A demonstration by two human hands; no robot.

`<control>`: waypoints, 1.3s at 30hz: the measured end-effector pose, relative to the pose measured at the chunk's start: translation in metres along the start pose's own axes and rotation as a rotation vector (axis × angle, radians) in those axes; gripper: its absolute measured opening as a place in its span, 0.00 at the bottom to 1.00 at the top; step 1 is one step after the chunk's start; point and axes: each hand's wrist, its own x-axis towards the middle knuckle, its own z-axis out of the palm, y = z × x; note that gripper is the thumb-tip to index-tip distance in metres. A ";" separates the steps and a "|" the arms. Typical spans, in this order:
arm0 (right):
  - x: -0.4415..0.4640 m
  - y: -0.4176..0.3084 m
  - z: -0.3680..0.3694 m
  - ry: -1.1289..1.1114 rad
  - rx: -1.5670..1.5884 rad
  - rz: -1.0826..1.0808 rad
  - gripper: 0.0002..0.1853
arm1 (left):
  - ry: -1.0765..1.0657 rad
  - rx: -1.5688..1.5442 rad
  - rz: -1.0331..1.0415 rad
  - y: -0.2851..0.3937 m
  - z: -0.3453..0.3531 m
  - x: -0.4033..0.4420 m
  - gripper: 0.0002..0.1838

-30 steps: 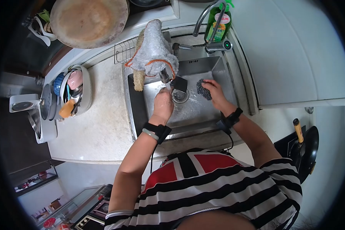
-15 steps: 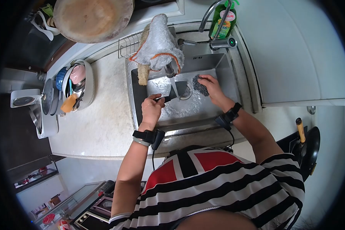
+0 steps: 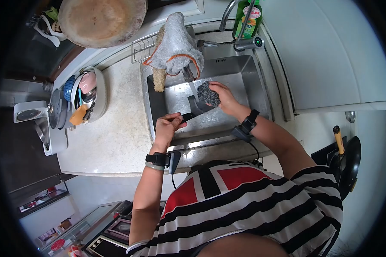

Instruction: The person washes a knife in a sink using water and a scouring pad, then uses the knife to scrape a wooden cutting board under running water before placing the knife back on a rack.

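My left hand point(image 3: 167, 127) is closed on the black handle of a flat dark utensil point(image 3: 194, 112), which looks like a spatula or a peeler. My right hand point(image 3: 225, 100) holds a grey steel wool scrubber point(image 3: 209, 94) close to the utensil's flat end, possibly touching it. Both are over the steel sink point(image 3: 238, 88), where water runs from the faucet point(image 3: 188, 75). A white cloth with an orange edge point(image 3: 173, 45) drapes over the faucet. The utensil's flat end is partly hidden by the scrubber.
A tan loofah strip point(image 3: 159, 80) hangs beside the cloth. Left on the counter point(image 3: 116, 128) stands a white basin point(image 3: 101, 96) of dishes and utensils. A green soap bottle point(image 3: 246, 21) stands behind the sink, near a second tap point(image 3: 246, 43). A dark pan point(image 3: 351, 165) is at the right.
My left hand has drawn back toward the sink's near left edge, pulling the utensil partly out from the water. My right hand has moved left with the scrubber, up to the utensil.
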 end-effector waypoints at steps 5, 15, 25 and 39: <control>0.017 0.010 -0.003 0.167 -0.322 -0.407 0.16 | 0.092 1.007 0.592 0.000 0.018 -0.014 0.12; 0.017 -0.012 -0.011 0.092 -0.449 -0.405 0.22 | 0.097 1.179 0.873 0.005 0.026 -0.014 0.14; 0.023 -0.075 -0.003 0.160 -0.854 -0.818 0.34 | 0.105 0.953 0.805 0.013 0.067 0.043 0.09; 0.060 -0.098 -0.012 0.298 -1.730 -0.819 0.41 | 0.096 0.969 0.803 0.021 0.068 0.040 0.12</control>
